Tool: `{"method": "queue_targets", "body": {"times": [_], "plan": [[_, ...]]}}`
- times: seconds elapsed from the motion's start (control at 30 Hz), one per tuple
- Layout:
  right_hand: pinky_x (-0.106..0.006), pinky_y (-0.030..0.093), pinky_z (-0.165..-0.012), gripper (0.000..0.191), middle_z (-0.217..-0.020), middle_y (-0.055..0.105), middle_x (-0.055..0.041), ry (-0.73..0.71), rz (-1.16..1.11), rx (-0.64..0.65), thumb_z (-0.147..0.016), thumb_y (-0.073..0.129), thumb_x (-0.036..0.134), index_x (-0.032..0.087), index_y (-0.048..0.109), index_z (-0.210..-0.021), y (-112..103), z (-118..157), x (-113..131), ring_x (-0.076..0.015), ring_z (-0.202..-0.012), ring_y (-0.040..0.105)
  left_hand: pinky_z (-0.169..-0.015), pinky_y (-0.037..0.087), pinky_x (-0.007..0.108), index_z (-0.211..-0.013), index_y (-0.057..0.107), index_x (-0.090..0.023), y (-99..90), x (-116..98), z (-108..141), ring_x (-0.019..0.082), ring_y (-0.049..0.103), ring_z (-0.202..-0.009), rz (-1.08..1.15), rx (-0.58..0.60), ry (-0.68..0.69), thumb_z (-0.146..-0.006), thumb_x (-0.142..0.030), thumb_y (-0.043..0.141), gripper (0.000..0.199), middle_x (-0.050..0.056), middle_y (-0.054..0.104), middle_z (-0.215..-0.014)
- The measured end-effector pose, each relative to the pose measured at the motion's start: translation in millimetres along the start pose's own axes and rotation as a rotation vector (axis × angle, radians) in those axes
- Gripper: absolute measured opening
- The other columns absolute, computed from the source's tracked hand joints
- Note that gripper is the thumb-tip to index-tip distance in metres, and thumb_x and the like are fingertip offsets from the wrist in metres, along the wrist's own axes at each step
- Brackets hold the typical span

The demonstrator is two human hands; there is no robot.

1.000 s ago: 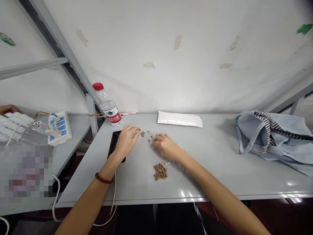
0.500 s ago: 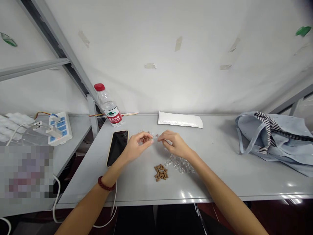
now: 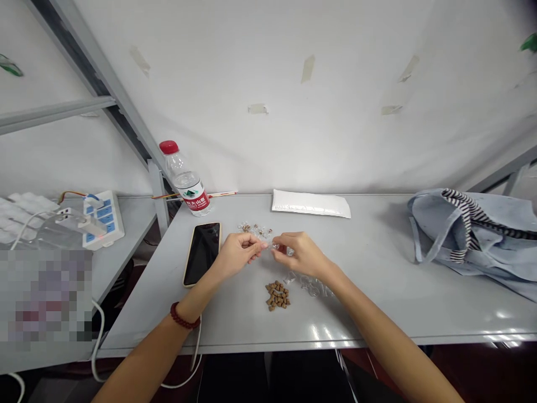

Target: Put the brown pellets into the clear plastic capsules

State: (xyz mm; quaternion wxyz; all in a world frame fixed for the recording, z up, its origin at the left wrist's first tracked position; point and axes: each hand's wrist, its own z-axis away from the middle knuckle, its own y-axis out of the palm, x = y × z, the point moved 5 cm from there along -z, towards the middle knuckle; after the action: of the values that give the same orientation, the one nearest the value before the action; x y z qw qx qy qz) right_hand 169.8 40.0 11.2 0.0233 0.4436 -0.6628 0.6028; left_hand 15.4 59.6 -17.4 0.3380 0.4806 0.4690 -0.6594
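My left hand (image 3: 240,254) is pinched, thumb against forefinger, at the left end of a small clear plastic piece (image 3: 275,246). From the other side my right hand (image 3: 301,256) closes its fingertips on the same piece; its exact shape is too small to make out. Just behind the hands lie several small clear plastic pieces (image 3: 255,228) with brown bits in or among them. A little pile of brown kibble-like pellets (image 3: 277,295) sits nearer the table's front. Partly under my right wrist is a heap of clear plastic pieces (image 3: 312,286).
A black-screened phone (image 3: 203,253) lies left of my left hand, its cable near my wrist. Behind it stands a water bottle (image 3: 189,187). A white packet (image 3: 311,204) lies by the wall. A light-blue bag (image 3: 495,240) rests at the right, a power strip (image 3: 104,218) at the far left.
My hands have come down slightly toward me and closer together, meeting at the clear plastic piece. The pieces behind them now show more fully. The view has shifted slightly.
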Motion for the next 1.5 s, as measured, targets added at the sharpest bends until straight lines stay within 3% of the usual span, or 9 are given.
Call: {"method": "queue_targets", "body": {"times": [0.17, 0.37, 0.47, 0.6, 0.73, 0.87, 1.13, 1.33, 1.5], "plan": [[-0.026, 0.035, -0.058, 0.014, -0.066, 0.057, -0.002, 0.147, 0.137, -0.005, -0.081, 0.054, 0.018, 0.016, 0.061, -0.07, -5, -2, -19, -0.0122, -0.057, 0.047, -0.063, 0.047, 0.027, -0.077, 0.07, -0.018, 24.1, -1, 12, 0.014, 0.057, -0.066, -0.176, 0.348, 0.093, -0.071, -0.029, 0.071, 0.013, 0.002, 0.067, -0.074], [-0.028, 0.038, -0.065, 0.014, -0.075, 0.061, -0.0043, 0.121, 0.157, 0.02, -0.084, 0.052, 0.017, 0.015, 0.065, -0.088, -3, -2, -21, -0.0142, -0.064, 0.051, -0.085, 0.043, 0.031, -0.082, 0.073, -0.022, 46.6, -6, 21, 0.02, 0.055, -0.093, -0.289, 0.515, 0.322, -0.07, -0.031, 0.077, 0.015, 0.001, 0.066, -0.078], [-0.031, 0.039, -0.074, 0.016, -0.077, 0.061, -0.0044, 0.074, 0.198, 0.06, -0.084, 0.051, 0.016, 0.016, 0.065, -0.091, -2, -2, -19, -0.0149, -0.067, 0.051, -0.078, 0.044, 0.029, -0.082, 0.072, -0.022, 32.9, -9, 14, 0.019, 0.055, -0.086, -0.317, 0.372, 0.302, -0.075, -0.03, 0.071, 0.011, 0.001, 0.065, -0.077], [-0.034, 0.039, -0.079, 0.017, -0.081, 0.059, -0.0068, 0.032, 0.239, 0.139, -0.082, 0.053, 0.015, 0.015, 0.067, -0.092, 0, 0, -20, -0.0182, -0.077, 0.053, -0.066, 0.043, 0.028, -0.08, 0.07, -0.019, 0.5, -9, 1, 0.016, 0.054, -0.07, -0.392, 0.002, 0.214, -0.082, -0.028, 0.06, 0.014, 0.002, 0.067, -0.078], [-0.035, 0.04, -0.079, 0.018, -0.086, 0.059, -0.0081, 0.017, 0.217, 0.181, -0.083, 0.053, 0.018, 0.016, 0.066, -0.095, 2, 1, -22, -0.0207, -0.084, 0.052, -0.067, 0.043, 0.029, -0.079, 0.069, -0.018, -13.4, -9, -2, 0.018, 0.055, -0.073, -0.52, -0.204, 0.277, -0.084, -0.026, 0.056, 0.016, 0.002, 0.067, -0.075], [-0.033, 0.039, -0.076, 0.017, -0.085, 0.057, -0.0086, 0.028, 0.248, 0.242, -0.078, 0.053, 0.013, 0.015, 0.067, -0.088, 6, 2, -24, -0.0207, -0.083, 0.049, -0.078, 0.046, 0.033, -0.085, 0.068, -0.017, -11.5, -3, -5, 0.021, 0.056, -0.084, -0.631, -0.235, 0.345, -0.085, -0.021, 0.055, 0.014, 0.004, 0.067, -0.08], [-0.032, 0.039, -0.078, 0.02, -0.09, 0.057, -0.0109, 0.045, 0.307, 0.25, -0.075, 0.052, 0.008, 0.014, 0.065, -0.089, 7, 3, -23, -0.0213, -0.085, 0.047, -0.091, 0.043, 0.043, -0.111, 0.064, -0.016, 3.0, 15, -7, 0.027, 0.049, -0.101, -0.777, -0.111, 0.363, -0.085, -0.023, 0.058, 0.027, 0.009, 0.061, -0.101], [-0.035, 0.04, -0.079, 0.023, -0.094, 0.058, -0.0126, 0.027, 0.37, 0.241, -0.074, 0.049, 0.004, 0.013, 0.064, -0.089, 7, 3, -20, -0.0233, -0.09, 0.049, -0.087, 0.044, 0.044, -0.092, 0.065, -0.015, 5.4, 21, -11, 0.027, 0.051, -0.095, -0.719, -0.108, 0.364, -0.088, -0.019, 0.05, 0.017, 0.01, 0.058, -0.093], [-0.037, 0.043, -0.082, 0.03, -0.101, 0.06, -0.0128, -0.062, 0.341, 0.104, -0.081, 0.048, 0.004, 0.012, 0.058, -0.108, 7, 1, -15, -0.0234, -0.093, 0.052, -0.084, 0.046, 0.039, -0.091, 0.06, -0.014, 4.7, 16, -9, 0.024, 0.055, -0.092, -0.644, -0.12, 0.366, -0.089, -0.015, 0.042, 0.019, 0.009, 0.059, -0.092]]}}
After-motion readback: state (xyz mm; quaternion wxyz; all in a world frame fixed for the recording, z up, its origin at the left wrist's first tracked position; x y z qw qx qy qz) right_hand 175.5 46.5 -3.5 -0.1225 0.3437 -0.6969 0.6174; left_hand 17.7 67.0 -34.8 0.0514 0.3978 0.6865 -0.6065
